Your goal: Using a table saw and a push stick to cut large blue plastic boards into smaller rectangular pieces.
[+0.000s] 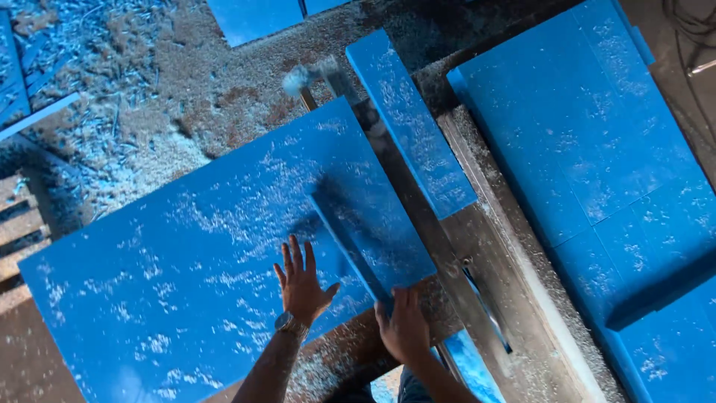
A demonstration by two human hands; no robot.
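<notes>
Large blue panel point(186, 254) lies flat on the saw bench point(477, 246), dusted with pale chips; long axis runs lower left to upper right. A narrower blue strip point(369, 224) lies on its right end, long axis from near edge toward upper left, near end pointing at the person. Left hand point(302, 283): palm down, fingers spread, pressed flat on the panel just left of the strip, wrist bearing a watch point(287, 323). Right hand point(406, 325): fingers curled over the strip's near end, gripping it. Another blue strip point(410, 123) lies beyond. Stacked blue boards point(597, 149) lie right.
</notes>
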